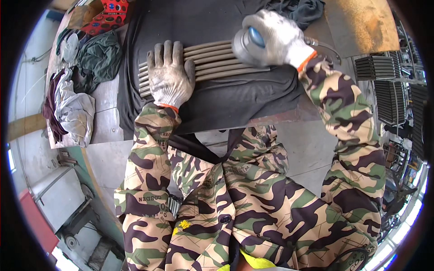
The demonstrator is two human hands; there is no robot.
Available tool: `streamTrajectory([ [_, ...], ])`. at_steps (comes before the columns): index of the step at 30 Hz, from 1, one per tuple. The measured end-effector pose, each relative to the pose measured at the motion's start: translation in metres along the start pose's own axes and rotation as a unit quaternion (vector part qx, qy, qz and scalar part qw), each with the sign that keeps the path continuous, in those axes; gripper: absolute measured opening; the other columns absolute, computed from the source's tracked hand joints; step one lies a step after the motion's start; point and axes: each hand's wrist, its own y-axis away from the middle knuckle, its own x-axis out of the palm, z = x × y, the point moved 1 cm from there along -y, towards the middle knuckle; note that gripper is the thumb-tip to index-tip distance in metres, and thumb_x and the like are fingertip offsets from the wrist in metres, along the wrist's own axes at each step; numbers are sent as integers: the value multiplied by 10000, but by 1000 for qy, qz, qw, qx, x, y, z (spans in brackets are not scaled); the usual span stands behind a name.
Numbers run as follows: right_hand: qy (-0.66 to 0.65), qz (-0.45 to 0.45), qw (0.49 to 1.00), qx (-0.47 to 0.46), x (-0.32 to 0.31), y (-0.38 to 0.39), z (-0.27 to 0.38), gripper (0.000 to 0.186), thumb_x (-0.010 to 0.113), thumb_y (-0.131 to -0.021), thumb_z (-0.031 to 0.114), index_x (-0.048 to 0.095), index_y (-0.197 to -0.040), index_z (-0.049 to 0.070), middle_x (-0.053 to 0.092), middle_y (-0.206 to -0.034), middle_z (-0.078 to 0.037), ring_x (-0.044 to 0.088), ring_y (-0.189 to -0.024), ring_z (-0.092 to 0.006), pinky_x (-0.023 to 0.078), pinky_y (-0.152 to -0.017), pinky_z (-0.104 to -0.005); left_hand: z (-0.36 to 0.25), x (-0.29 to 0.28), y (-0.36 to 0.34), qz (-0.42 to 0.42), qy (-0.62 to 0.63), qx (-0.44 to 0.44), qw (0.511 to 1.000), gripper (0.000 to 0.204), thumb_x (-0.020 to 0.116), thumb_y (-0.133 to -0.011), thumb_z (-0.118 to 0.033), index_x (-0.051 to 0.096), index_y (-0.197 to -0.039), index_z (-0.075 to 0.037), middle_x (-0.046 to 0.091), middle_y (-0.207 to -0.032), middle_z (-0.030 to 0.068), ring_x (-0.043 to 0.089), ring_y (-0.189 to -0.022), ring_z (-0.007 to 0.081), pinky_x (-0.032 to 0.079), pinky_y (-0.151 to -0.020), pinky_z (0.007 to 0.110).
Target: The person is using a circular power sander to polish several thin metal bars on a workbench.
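Several metal rods [212, 61] lie under flat left hand [169, 74]; right hand [275, 36] grips grinder [246, 45].

Person wears camouflage jacket and trousers in green, tan and dark brown, a grimy white knit glove with orange cuff on left hand [168, 77] and right hand [275, 34], yellow-green garment beneath.
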Motion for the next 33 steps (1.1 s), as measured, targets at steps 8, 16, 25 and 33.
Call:
streamTrajectory([
  [8, -35, -21, 997, -61, 0, 18, 8, 465, 774, -881, 432, 670, -1260, 183, 682, -1184, -148, 691, -1142, -396, 592, -921, -537, -1, -5, -7, -9, 16, -1, 1000, 511, 646, -975, -259, 576, -1416, -11, 605, -1398, 221, 535, -1329, 447, 391, -1168, 600],
  [16, -34, -27, 998, -43, 11, 4, 23, 484, 763, -855, 451, 683, -1255, 191, 691, -1199, -159, 696, -1152, -399, 587, -949, -542, 35, -14, 19, -11, -12, -20, 1000, 646, 677, -971, -402, 560, -1492, -38, 579, -1486, 228, 484, -1410, 478, 339, -1209, 635],
  [25, -22, -69, 997, -36, 11, -22, 50, 426, 807, -837, 317, 692, -1214, 155, 703, -1117, -125, 709, -1041, -379, 592, -881, -493, 38, -8, -2, 15, 17, -80, 997, 604, 679, -970, -403, 611, -1449, -41, 600, -1481, 217, 502, -1401, 457, 362, -1214, 601],
  [33, 11, -56, 998, -1, 4, -36, 55, 375, 783, -875, 313, 712, -1201, 142, 719, -1124, -149, 707, -1071, -398, 583, -931, -506, 27, -2, -14, -23, 48, -87, 995, 564, 699, -965, -387, 620, -1405, -44, 620, -1406, 176, 515, -1379, 422, 354, -1223, 584],
])
